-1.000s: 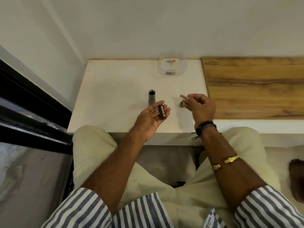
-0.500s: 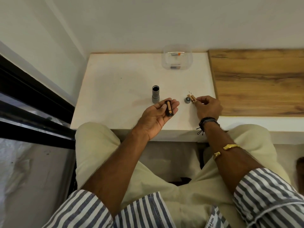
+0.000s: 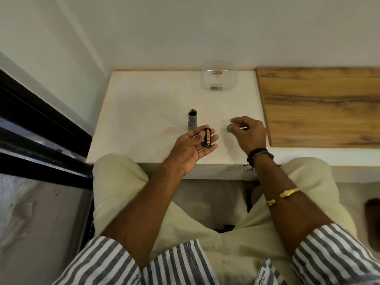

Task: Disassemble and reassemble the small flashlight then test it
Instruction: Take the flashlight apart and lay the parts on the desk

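Head view, flashlight in parts on the white surface (image 3: 144, 112). My left hand (image 3: 192, 150) lies palm up over the near edge of the surface, fingers loosely curled. Its grip cradles the dark battery holder (image 3: 207, 138), which rests across the fingers with its long axis running near to far; a gold-coloured cell shows along its right side. The thumb (image 3: 200, 131) touches the holder's left flank.

The grey flashlight body (image 3: 192, 119) stands upright on the surface just beyond my left fingertips, its open dark mouth facing up. It stands apart from the hand.

My right hand (image 3: 249, 133) hovers low over the surface to the right, back of the hand up and blurred. Its grip is pressed together at the thumb and forefinger tips, right at the small round end cap (image 3: 229, 127), which lies on the surface. I cannot tell whether the fingertips pinch the cap or only touch it. A pale streak shows beneath the fingers, too blurred to identify.

A dark wristband (image 3: 260, 154) circles my right wrist, and a gold bangle (image 3: 287, 193) sits further up the forearm. Both striped sleeves (image 3: 337, 256) are rolled back.

At the far edge of the surface, against the wall, stands a clear plastic container (image 3: 219, 79) with small items inside, one of them orange-tipped. A wood-grain panel (image 3: 320, 103) adjoins the surface on the right.
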`<state>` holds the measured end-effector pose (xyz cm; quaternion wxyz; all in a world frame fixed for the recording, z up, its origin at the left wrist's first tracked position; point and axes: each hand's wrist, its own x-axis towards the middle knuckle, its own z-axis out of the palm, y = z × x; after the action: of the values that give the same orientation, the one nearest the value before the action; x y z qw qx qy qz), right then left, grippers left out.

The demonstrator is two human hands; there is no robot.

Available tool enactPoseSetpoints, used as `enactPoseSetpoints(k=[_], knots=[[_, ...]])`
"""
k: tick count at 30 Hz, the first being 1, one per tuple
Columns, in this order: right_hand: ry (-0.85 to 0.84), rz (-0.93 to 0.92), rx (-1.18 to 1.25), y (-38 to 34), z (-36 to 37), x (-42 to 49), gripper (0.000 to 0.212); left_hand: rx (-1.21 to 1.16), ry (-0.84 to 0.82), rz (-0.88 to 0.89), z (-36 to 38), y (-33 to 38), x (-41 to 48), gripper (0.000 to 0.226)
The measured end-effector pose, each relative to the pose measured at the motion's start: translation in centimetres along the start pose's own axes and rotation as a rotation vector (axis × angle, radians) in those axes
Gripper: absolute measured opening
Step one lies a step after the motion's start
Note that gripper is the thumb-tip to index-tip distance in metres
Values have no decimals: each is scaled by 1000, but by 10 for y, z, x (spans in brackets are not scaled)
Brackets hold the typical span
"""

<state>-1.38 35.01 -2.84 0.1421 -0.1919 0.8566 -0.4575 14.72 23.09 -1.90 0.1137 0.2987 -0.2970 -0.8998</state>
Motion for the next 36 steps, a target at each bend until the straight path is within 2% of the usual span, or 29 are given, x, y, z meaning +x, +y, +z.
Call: enactPoseSetpoints(k=[3,5,20,25,33,36], knots=[[-335,-242,-20,-27,-4,-19,22,92,58,26,-3,0,0,28],[-393,-349,-130,-35,-2,-31,27,149,82,30,-6,0,0,26],[-428,-438,-292,-44,-4,-41,30,293,149,35,-11,-2,3,24],[-461,-488,-360,-47,-6,-43,30,345,166,46,-11,-4,4,16],[-428,-594,-431,-52,-2,-48,21,395,183,45,-10,-6,3,13],[-413,-589,-391,-52,-1,-49,26,425,184,56,-11,-4,4,12]])
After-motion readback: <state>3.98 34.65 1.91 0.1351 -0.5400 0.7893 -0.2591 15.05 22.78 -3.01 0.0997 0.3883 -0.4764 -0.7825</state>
